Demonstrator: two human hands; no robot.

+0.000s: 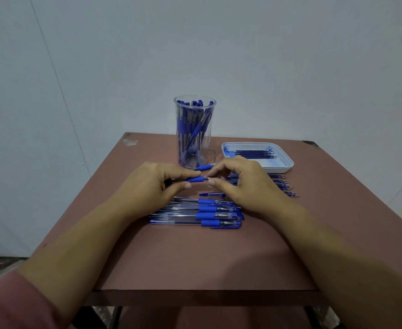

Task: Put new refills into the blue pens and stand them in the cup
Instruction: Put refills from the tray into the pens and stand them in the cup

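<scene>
Above the middle of the table, my left hand (154,184) grips a blue pen (195,179) by its barrel, with the blue grip section pointing right. My right hand (238,179) pinches the tip end of that same pen between thumb and forefinger. A clear plastic cup (194,131) holding several blue pens stands behind my hands. Several capped blue pens (202,213) lie in a row on the table in front of my hands. One loose blue cap (211,194) lies just under my right hand.
A white square tray (258,157) with several refills sits at the back right of the brown table (195,257). More refills (283,186) lie on the table beside the tray, partly hidden by my right hand. One pen (204,166) lies at the cup's base.
</scene>
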